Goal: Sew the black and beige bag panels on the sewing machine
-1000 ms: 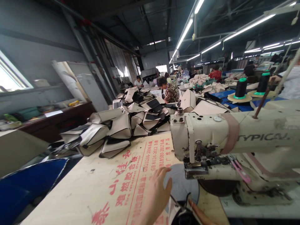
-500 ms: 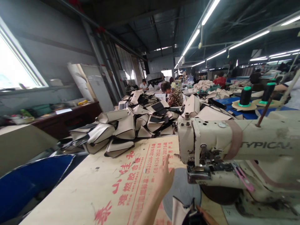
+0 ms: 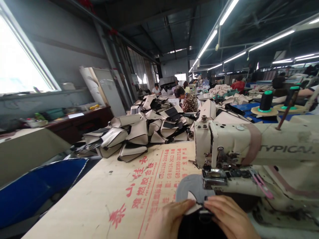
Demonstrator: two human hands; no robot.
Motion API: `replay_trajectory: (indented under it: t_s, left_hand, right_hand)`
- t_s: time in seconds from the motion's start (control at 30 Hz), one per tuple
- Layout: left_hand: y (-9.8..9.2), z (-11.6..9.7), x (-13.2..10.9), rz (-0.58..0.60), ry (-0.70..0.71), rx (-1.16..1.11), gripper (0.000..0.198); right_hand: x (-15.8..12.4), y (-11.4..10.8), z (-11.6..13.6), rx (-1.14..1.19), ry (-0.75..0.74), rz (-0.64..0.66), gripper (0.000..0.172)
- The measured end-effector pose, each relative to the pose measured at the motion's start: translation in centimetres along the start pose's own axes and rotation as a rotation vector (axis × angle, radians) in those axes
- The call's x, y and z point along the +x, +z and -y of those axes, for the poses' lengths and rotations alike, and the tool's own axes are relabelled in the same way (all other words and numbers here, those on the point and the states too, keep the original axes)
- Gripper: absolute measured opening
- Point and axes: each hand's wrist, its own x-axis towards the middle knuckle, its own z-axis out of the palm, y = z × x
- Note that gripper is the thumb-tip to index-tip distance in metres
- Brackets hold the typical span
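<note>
Both my hands meet at the bottom edge, just below the needle head of a cream sewing machine (image 3: pixel 249 146). My left hand (image 3: pixel 171 219) and my right hand (image 3: pixel 229 219) each pinch a beige and black fabric piece (image 3: pixel 198 209) held between them. The piece lies over a grey plate (image 3: pixel 191 189) under the presser foot. Much of the piece is hidden by my fingers and the frame edge.
A plywood tabletop with red print (image 3: pixel 129 196) runs forward to a heap of beige and black bag pieces (image 3: pixel 139 129). Green-topped thread cones (image 3: pixel 265 101) stand behind the machine. A blue sheet (image 3: pixel 37 189) lies at lower left. Other people sit at tables farther back.
My left hand was flat and open on the table near the grey plate; it has drawn back and closed on the fabric piece. My right hand has come up into view on it.
</note>
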Motion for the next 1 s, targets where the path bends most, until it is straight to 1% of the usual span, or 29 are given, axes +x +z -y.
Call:
replay_trajectory:
  t_s: [0.07,0.13,0.17,0.27,0.33,0.4,0.47,0.53,0.6,0.7,0.83,0.93,1.0]
  left_hand:
    - [-2.1,-1.4,1.6,-0.004,0.029,-0.023,0.039]
    - [-2.7,-2.3,2.6,0.010,0.049,-0.033,0.035]
    - [-2.6,-2.5,2.9,0.033,0.057,-0.033,0.033]
    - [-1.8,-2.1,3.4,0.090,0.067,-0.012,0.040]
    - [-1.4,-1.5,3.6,0.103,0.099,-0.003,0.033]
    - [-1.1,-1.0,3.8,0.114,0.160,-0.007,0.029]
    - [-1.1,-0.6,3.9,0.146,0.220,-0.007,0.032]
    - [-1.2,-0.5,3.8,0.179,0.262,-0.003,0.038]
    - [-1.4,-0.7,3.6,0.192,0.264,0.002,0.039]
    - [-1.7,-0.9,3.4,0.214,0.272,-0.003,0.036]
    - [-2.4,-0.5,3.7,0.275,0.317,-0.112,0.038]
    - [-2.7,-0.4,4.0,0.278,0.248,-0.171,0.024]
    - [-2.2,-0.5,4.0,0.212,0.234,-0.182,0.025]
  right_hand:
    - [0.7,-0.2,-1.1,0.068,0.067,0.028,0.027]
    - [0.9,0.0,-2.0,0.124,0.139,0.025,0.027]
    - [0.8,0.1,-2.3,0.131,0.140,0.025,0.027]
    - [0.5,-0.2,-2.4,0.077,0.071,0.036,0.025]
    - [0.8,-0.9,-2.1,0.016,0.024,0.037,0.024]
    - [1.3,-1.6,-1.7,-0.033,-0.034,0.006,0.022]
    - [1.8,-2.1,-1.5,-0.063,-0.105,-0.028,0.022]
    - [2.2,-2.2,-1.4,-0.065,-0.146,-0.030,0.022]
    - [2.3,-2.2,-1.4,-0.030,-0.124,0.013,0.022]
    - [2.3,-2.1,-1.4,0.058,-0.076,0.092,0.024]
    - [2.4,-1.7,-1.4,0.163,-0.089,0.182,0.028]
    - [2.5,-1.4,-1.5,0.153,-0.088,0.168,0.030]
    - [2.5,-1.3,-1.5,0.150,-0.072,0.141,0.029]
